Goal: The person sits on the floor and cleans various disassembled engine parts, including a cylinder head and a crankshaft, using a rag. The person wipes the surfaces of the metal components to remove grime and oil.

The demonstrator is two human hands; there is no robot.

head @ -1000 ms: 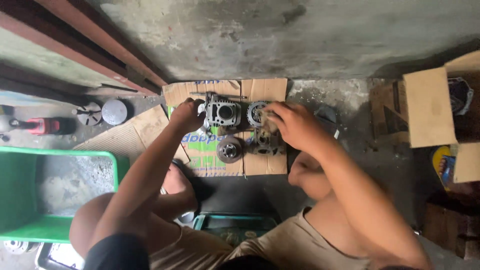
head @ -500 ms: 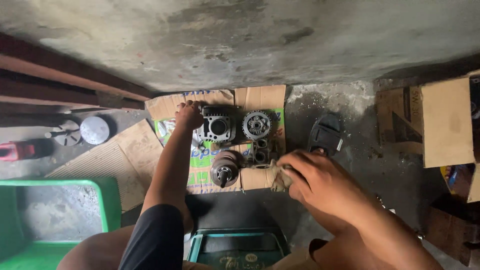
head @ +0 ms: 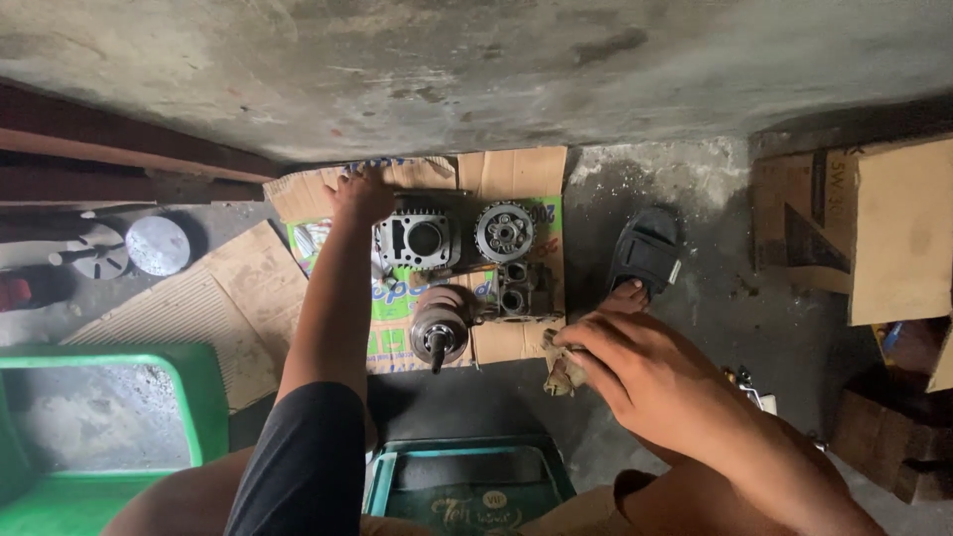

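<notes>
Since the earlier frames, right hand (head: 645, 372) has pulled back off the parts to the near edge of the flattened brown cardboard sheet (head: 511, 174); left hand (head: 362, 196) has barely shifted.

- Right hand: fingers curled, pinching a crumpled dirty rag (head: 562, 372) just off the cardboard's near right corner. Grip looks partly closed; rag bunched under the fingertips.
- Left hand: resting at the cardboard's far left side, just beside the grey finned metal cylinder block (head: 417, 239). Cannot tell whether it grips anything; fingers hidden by the hand's back.
- On the cardboard: round toothed metal sprocket (head: 504, 231) right of the block; dark boxy metal cylinder head (head: 521, 291) nearer me; round brown clutch-like part with a shaft (head: 438, 329) at the near edge.
- I read this as a pause from handling parts, to wipe.
- Off the cardboard to the right: foot in a black sandal (head: 645, 253). Left: green plastic stool (head: 109, 437).
</notes>
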